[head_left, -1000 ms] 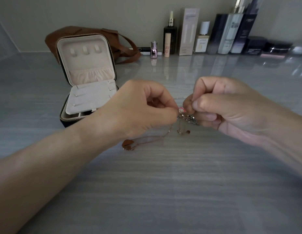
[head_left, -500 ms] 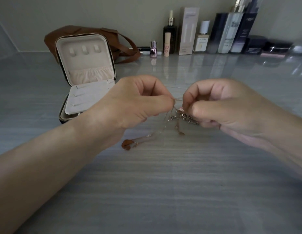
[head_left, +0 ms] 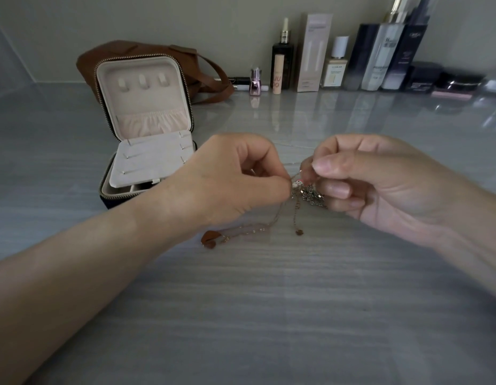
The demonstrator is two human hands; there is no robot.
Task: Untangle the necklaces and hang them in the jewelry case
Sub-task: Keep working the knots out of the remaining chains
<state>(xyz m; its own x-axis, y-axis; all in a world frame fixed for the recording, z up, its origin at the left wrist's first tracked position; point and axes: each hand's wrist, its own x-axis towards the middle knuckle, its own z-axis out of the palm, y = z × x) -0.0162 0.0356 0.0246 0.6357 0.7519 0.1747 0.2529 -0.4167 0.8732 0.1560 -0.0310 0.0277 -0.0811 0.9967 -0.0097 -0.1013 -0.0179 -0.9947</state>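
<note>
Both hands are above the grey table (head_left: 269, 315), close together. The left hand (head_left: 227, 182) and the right hand (head_left: 380, 184) each pinch the tangled necklaces (head_left: 307, 193) between them. Thin chains hang down to the table, and a brown pendant (head_left: 209, 238) lies on it. The jewelry case (head_left: 146, 129) stands open at the left, with a brown bag (head_left: 185, 62) behind it. Cosmetic bottles (head_left: 352, 56) stand along the wall.

This looks like a home, at a spot for getting ready. Far behind the fingers (head_left: 328, 168), makeup bottles (head_left: 334, 68) and jars (head_left: 424, 76) stand in a row by the wall on a shiny gray counter (head_left: 269, 301), near a brown bag (head_left: 205, 70).
</note>
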